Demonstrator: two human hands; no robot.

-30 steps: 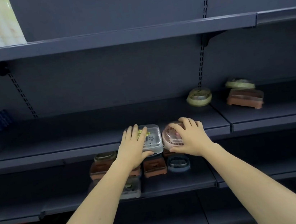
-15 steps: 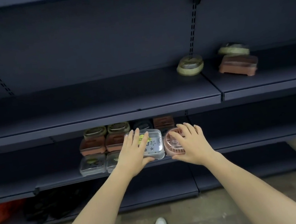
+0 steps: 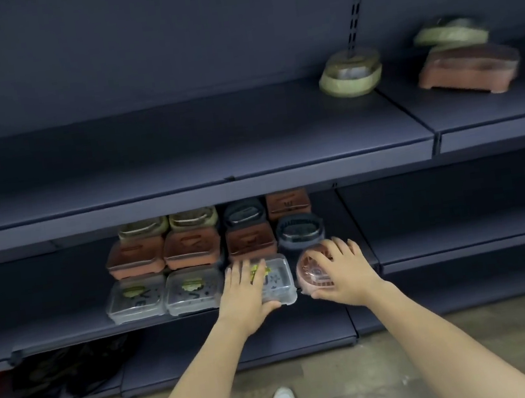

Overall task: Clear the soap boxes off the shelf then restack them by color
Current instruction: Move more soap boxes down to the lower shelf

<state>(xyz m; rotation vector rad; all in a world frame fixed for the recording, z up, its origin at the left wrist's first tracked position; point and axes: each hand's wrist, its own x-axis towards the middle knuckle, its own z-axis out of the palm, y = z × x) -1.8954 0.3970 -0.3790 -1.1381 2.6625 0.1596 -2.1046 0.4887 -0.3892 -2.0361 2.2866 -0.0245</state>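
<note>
Hands are gripping: your left hand (image 3: 245, 293) is clasping the clear rectangular plastic soap box (image 3: 273, 279), your right hand (image 3: 343, 275) the pink round one (image 3: 314, 273), side by side at lower centre.

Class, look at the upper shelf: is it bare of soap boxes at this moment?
No: on the upper shelf a green round soap box, a second green one and a brown rectangular one sit at its right end.

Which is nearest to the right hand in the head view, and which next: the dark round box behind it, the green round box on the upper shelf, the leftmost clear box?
1. Dark round box, just behind the right hand.
2. Leftmost clear box, far left, same shelf.
3. Green round box, upper shelf, back.
</note>
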